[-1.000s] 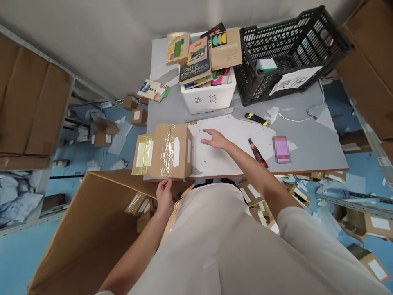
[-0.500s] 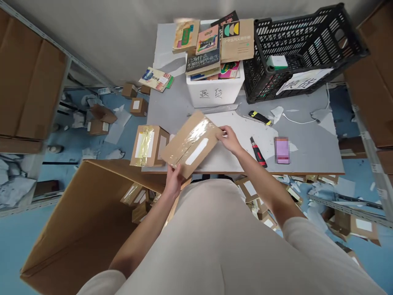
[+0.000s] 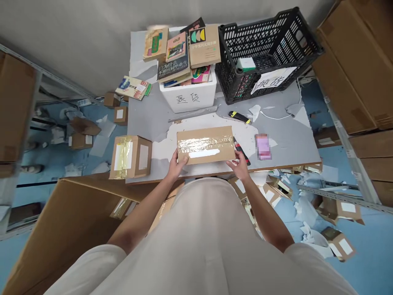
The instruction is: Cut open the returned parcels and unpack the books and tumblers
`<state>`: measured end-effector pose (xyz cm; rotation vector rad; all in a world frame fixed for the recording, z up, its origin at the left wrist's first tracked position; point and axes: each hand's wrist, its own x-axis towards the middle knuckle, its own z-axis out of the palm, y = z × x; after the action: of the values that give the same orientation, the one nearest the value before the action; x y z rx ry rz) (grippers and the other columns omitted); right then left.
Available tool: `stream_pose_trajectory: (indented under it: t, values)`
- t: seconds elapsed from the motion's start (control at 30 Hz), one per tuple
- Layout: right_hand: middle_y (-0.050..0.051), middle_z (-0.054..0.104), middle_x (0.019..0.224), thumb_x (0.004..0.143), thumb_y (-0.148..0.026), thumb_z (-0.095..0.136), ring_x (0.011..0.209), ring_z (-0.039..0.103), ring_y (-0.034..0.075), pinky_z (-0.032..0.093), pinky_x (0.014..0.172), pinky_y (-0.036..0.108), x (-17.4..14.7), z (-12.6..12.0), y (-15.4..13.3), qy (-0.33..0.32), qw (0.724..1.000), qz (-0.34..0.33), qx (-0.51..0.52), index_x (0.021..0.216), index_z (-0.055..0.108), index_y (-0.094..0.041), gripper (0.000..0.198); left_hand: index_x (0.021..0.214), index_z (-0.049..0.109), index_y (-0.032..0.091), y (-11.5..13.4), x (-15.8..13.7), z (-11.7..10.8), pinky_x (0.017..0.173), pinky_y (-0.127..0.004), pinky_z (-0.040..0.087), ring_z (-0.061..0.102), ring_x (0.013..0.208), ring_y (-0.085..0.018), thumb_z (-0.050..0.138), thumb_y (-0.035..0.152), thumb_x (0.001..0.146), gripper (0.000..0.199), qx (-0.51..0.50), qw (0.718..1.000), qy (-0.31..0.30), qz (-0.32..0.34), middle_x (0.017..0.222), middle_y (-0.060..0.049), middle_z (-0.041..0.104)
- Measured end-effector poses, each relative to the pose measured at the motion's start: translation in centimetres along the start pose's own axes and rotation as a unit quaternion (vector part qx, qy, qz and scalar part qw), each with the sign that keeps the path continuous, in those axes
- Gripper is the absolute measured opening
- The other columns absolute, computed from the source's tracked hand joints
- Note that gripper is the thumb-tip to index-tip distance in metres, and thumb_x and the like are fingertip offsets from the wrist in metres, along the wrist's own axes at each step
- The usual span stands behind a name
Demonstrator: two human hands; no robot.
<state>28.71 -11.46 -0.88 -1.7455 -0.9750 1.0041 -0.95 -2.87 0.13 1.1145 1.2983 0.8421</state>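
Note:
A flat brown cardboard box (image 3: 208,142), with shiny clear tape along it and a white label, lies lengthwise over the middle of the desk. My left hand (image 3: 177,164) grips its left end, thumb on top. At the opposite end my right hand (image 3: 240,164) holds the lower right corner between thumb and fingers. Just beyond that corner a red and black box cutter (image 3: 242,152) is partly covered by the box. Farther back lies a yellow and black box cutter (image 3: 240,117). A taped carton (image 3: 130,157) stands to the left of my left hand.
Books (image 3: 173,61) are heaped in a white bin (image 3: 196,98) at the back, beside a black plastic crate (image 3: 267,53). A pink phone-like item (image 3: 263,146) lies at right. A large open carton (image 3: 76,213) stands lower left; boxes and paper litter the floor.
The box has turned from a slant to nearly level and moved right. My left hand has shifted to its left end, my right hand to the lower right corner. The view has swung right.

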Motion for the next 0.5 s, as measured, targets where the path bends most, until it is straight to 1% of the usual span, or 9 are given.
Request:
stream_pose_trajectory:
  t: [0.1, 0.13, 0.2, 0.27, 0.37, 0.43, 0.5]
  values:
    - [0.011, 0.046, 0.133, 0.063, -0.039, 0.076, 0.116, 0.051, 0.026, 0.048, 0.093, 0.047, 1.0, -0.8, 1.2, -0.060, 0.997, 0.013, -0.038, 0.132, 0.046, -0.029, 0.075, 0.135, 0.046, 0.020, -1.2, -1.0, -0.2, 0.109, -0.044, 0.038, 0.051, 0.126, -0.028, 0.086, 0.038, 0.055, 0.091, -0.006, 1.000, -0.010, -0.018, 0.134, -0.013, 0.056]
    - [0.012, 0.045, 0.136, 0.062, -0.039, 0.077, 0.119, 0.050, 0.028, 0.047, 0.095, 0.049, 1.4, -1.0, 1.6, -0.080, 0.995, 0.018, -0.055, 0.134, 0.044, -0.029, 0.079, 0.132, 0.049, 0.020, -1.6, -1.3, 0.0, 0.109, -0.044, 0.037, 0.053, 0.124, -0.028, 0.088, 0.033, 0.050, 0.092, -0.012, 0.999, -0.004, -0.029, 0.131, -0.013, 0.058]
    - [0.013, 0.045, 0.139, 0.062, -0.041, 0.077, 0.123, 0.049, 0.030, 0.045, 0.097, 0.051, 2.1, -1.3, 2.3, -0.113, 0.990, 0.026, -0.082, 0.138, 0.041, -0.028, 0.085, 0.121, 0.056, 0.019, -2.5, -1.6, 0.6, 0.109, -0.044, 0.037, 0.055, 0.120, -0.027, 0.089, 0.026, 0.044, 0.084, -0.036, 0.998, 0.024, -0.054, 0.121, -0.011, 0.064]
    - [0.013, 0.051, 0.134, 0.067, -0.043, 0.074, 0.121, 0.051, 0.030, 0.044, 0.099, 0.051, 2.8, -1.4, 2.7, -0.143, 0.985, 0.025, -0.088, 0.138, 0.042, -0.026, 0.079, 0.110, 0.060, 0.019, -3.1, -1.7, 1.3, 0.108, -0.043, 0.037, 0.058, 0.116, -0.025, 0.088, 0.023, 0.046, 0.070, -0.076, 0.992, 0.065, -0.082, 0.108, -0.009, 0.068]
    - [0.012, 0.060, 0.119, 0.078, -0.047, 0.062, 0.111, 0.057, 0.028, 0.044, 0.099, 0.050, 3.9, -1.5, 2.7, -0.162, 0.983, -0.004, -0.089, 0.131, 0.051, -0.024, 0.058, 0.095, 0.063, 0.018, -2.8, -1.8, 1.9, 0.104, -0.040, 0.040, 0.061, 0.108, -0.023, 0.086, 0.023, 0.051, 0.050, -0.106, 0.981, 0.125, -0.108, 0.096, -0.007, 0.068]
    - [0.011, 0.061, 0.111, 0.082, -0.050, 0.057, 0.105, 0.058, 0.026, 0.046, 0.097, 0.048, 4.6, -1.8, 2.2, -0.154, 0.983, -0.038, -0.093, 0.128, 0.054, -0.023, 0.053, 0.091, 0.065, 0.018, -1.9, -2.0, 1.8, 0.099, -0.038, 0.043, 0.060, 0.105, -0.022, 0.083, 0.028, 0.056, 0.040, -0.068, 0.981, 0.154, -0.094, 0.097, -0.007, 0.066]
    - [0.010, 0.058, 0.110, 0.084, -0.053, 0.054, 0.103, 0.058, 0.024, 0.047, 0.096, 0.045, 5.1, -2.1, 1.2, -0.149, 0.983, -0.061, -0.085, 0.131, 0.053, -0.022, 0.056, 0.095, 0.067, 0.019, -0.7, -2.1, 1.5, 0.094, -0.036, 0.046, 0.057, 0.106, -0.023, 0.079, 0.036, 0.065, 0.037, -0.009, 0.983, 0.170, -0.062, 0.102, -0.007, 0.063]
